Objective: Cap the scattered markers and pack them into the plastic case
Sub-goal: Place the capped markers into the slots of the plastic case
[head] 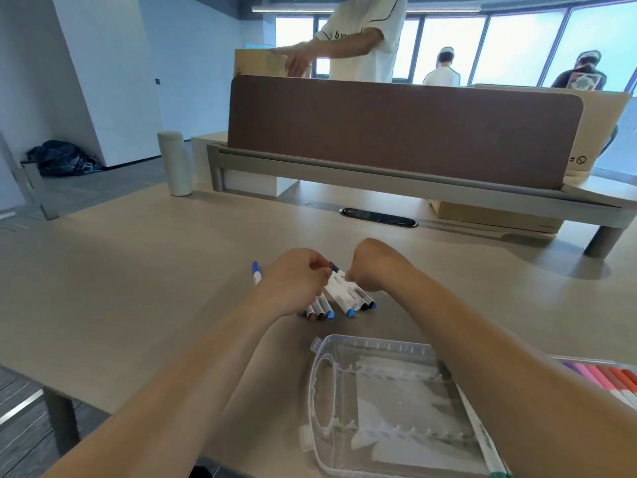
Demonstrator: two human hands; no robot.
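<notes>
Several white markers with blue, brown and black ends (344, 300) lie bunched on the table under my hands. My left hand (293, 281) rests over the left part of the bunch, fingers curled. My right hand (370, 265) is closed over the upper end of the right-hand markers; a dark blue cap (335, 268) shows between the two hands. One blue-capped marker (256, 272) lies apart to the left. The clear plastic case lid (389, 405) lies open near me. Its other half, under my right forearm, holds pink, red and purple markers (606, 377). A green-tipped marker (482, 439) lies along the hinge.
A pale cylindrical bottle (175, 163) stands at the back left of the table. A brown partition (396, 129) on a grey shelf runs across the far side, with cardboard boxes (489, 215) behind and under it. A person in a white shirt stands beyond it.
</notes>
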